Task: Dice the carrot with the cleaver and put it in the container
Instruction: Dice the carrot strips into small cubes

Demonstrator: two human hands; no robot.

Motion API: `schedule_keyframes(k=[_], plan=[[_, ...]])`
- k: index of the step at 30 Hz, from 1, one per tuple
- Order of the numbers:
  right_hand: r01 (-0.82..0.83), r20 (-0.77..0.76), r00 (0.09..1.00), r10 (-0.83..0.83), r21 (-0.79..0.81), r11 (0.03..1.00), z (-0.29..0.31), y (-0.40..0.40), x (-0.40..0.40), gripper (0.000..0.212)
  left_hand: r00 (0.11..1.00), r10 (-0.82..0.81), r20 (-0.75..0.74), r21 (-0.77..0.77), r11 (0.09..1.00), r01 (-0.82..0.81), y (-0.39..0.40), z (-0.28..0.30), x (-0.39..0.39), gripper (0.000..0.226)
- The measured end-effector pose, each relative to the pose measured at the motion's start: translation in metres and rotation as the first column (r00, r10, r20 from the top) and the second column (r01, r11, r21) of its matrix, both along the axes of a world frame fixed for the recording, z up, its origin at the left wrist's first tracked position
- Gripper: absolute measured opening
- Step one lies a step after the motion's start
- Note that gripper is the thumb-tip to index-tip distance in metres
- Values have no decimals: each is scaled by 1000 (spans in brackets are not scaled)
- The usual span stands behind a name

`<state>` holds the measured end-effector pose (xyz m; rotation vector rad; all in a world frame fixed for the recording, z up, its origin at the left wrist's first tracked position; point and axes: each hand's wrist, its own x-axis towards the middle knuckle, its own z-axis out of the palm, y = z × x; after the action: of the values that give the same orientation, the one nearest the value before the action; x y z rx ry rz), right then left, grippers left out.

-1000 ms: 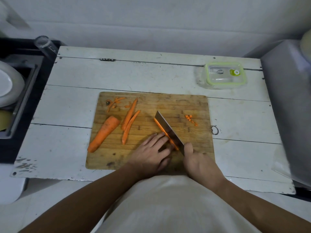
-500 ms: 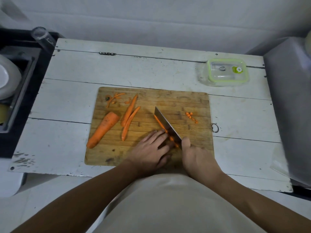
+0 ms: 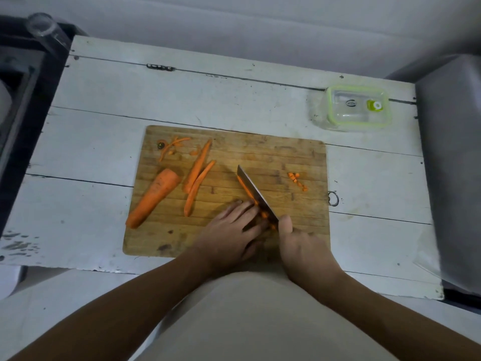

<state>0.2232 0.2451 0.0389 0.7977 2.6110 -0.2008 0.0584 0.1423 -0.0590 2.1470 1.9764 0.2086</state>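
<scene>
Carrot strip [image 3: 247, 192]: lies on the wooden cutting board [image 3: 286, 157], long axis diagonal, far end toward the upper left, near end under the left fingertips; touches the left face of the blade.
Cleaver [image 3: 256, 195]: blade follows the same diagonal, tip away from the person, edge down on the board.
Right hand [image 3: 302, 246]: fingers curled round the cleaver handle, thumb up beside the blade heel.
Left hand [image 3: 231, 230]: fingers nearly straight, close together, pressing the strip's near end.
Large carrot piece [image 3: 153, 200]: left part of the board, narrow end toward the near left.
Two long slices [image 3: 198, 178]: between that piece and the blade.
Diced bits [image 3: 296, 179]: right of the blade.
Container [image 3: 358, 106]: clear, green-rimmed, lid on, on the white table [image 3: 208, 100] beyond the board's far right corner.
</scene>
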Motion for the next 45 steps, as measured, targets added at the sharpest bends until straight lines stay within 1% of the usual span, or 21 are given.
schedule_keyframes(k=[1, 2, 4, 5, 7, 8, 11, 13, 15, 19, 22, 24, 26, 28, 29, 32, 35, 38, 40, 43, 45], plan=[[-6, 3, 1000, 6, 3, 1000, 0, 0, -2, 71, 1000, 0, 1, 4, 1000, 0, 0, -1, 0, 49], [-16, 24, 1000, 17, -24, 1000, 2, 0, -5, 65, 1000, -1, -1, 11, 1000, 1, 0, -2, 0, 49], [13, 19, 1000, -12, -62, 998, 6, 0, -11, 47, 1000, 0, -2, 23, 1000, 0, 0, -4, 0, 49], [15, 0, 1000, -15, -47, 999, 2, 0, -10, 45, 1000, 1, -4, 22, 1000, -1, 0, -4, 0, 49], [17, -14, 1000, -17, -3, 1000, -1, -1, -9, 46, 1000, -5, -11, 9, 1000, 5, 0, -3, 1, 50], [10, -11, 1000, -10, -2, 1000, -3, -1, -9, 46, 1000, -1, -10, 5, 1000, 1, 0, -4, 1, 50], [57, -29, 998, -59, -38, 998, -4, 4, -10, 39, 1000, 20, 8, -13, 1000, -20, 2, -6, 2, 51], [66, -33, 997, -67, -21, 998, 2, -1, -7, 36, 1000, 11, 5, -3, 1000, -11, -2, 0, 7, 51], [80, -48, 996, -81, -24, 997, -3, -5, -11, 33, 1000, 9, 8, -16, 1000, -9, -1, 0, 4, 51], [79, -42, 996, -79, 8, 997, -7, -6, -18, 32, 1000, 25, 1, 1, 1000, -25, 1, 0, 1, 50], [100, -54, 993, -101, -32, 994, -8, -5, -16, 32, 999, 34, 8, 28, 999, -34, 0, 1, 3, 50], [169, -90, 980, -175, -68, 983, -10, -3, -12, 31, 999, 38, 27, 48, 998, -39, -1, 2, 4, 49], [295, -147, 936, -319, -166, 941, -11, 4, -7, 24, 999, 39, 33, 62, 997, -41, 0, 5, 4, 47], [347, -191, 896, -400, -258, 901, -11, 11, -5, 19, 999, 38, 28, 66, 997, -40, 0, 6, 5, 46], [344, -199, 894, -402, -271, 899, -11, 13, -4, 19, 999, 37, 24, 60, 997, -39, 0, 6, 5, 46], [334, -210, 899, -385, -239, 912, -12, 13, -3, 17, 999, 42, 7, 32, 999, -42, 0, 7, 6, 48], [352, -199, 895, -400, -238, 905, -13, 9, -2, 20, 999, 42, -5, 30, 999, -42, 0, 9, 7, 50], [377, -187, 883, -429, -258, 889, -10, 9, -1, 16, 999, 34, -19, 33, 999, -33, 1, 9, 7, 49], [347, -189, 901, -390, -223, 911, -5, 7, -2, 14, 999, 30, -22, 29, 999, -30, 2, 8, 6, 50], [306, -144, 934, -328, -154, 939, 1, 3, -11, 19, 1000, 14, -17, 38, 999, -14, 2, 5, 5, 51], [302, -133, 937, -322, -154, 941, 3, 3, -24, 23, 1000, 14, -9, 54, 998, -13, 2, 6, 5, 48]])
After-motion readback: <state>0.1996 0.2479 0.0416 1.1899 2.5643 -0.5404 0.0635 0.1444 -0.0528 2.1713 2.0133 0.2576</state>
